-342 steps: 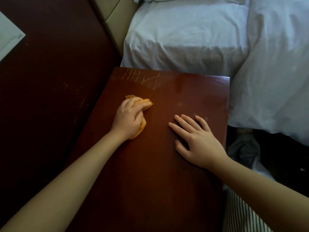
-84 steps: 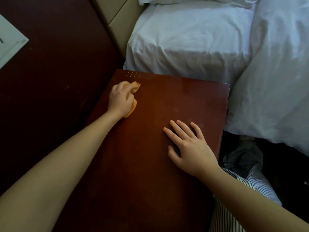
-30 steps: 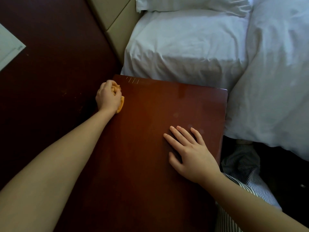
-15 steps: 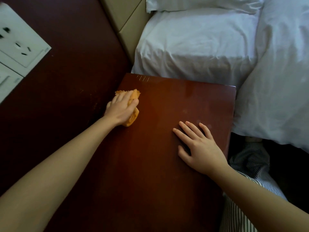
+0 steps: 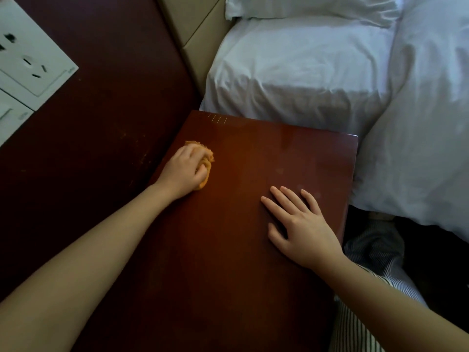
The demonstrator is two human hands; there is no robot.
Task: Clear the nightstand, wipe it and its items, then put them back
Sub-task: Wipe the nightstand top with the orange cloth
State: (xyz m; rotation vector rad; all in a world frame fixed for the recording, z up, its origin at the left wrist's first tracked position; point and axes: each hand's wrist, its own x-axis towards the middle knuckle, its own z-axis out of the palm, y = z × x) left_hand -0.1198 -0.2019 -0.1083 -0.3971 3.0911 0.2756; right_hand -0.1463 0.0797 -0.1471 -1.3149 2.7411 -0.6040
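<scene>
cloth (image 5: 207,162) sits bunched under your left hand (image 5: 182,171), fingers curled round it, near the far left corner of the nightstand bench (image 5: 241,250), probably to scrub the edge beside the dark wall panel (image 5: 101,148). your right hand (image 5: 302,224) lies flat, fingers straight, likely bracing you. bed (image 5: 304,72) crowds the far edge; the wide top toward you gives sweeping room.

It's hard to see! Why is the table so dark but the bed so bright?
Head view: the white bed catches the light, the nightstand sits in shadow; the wall socket is smeared by motion blur.
</scene>
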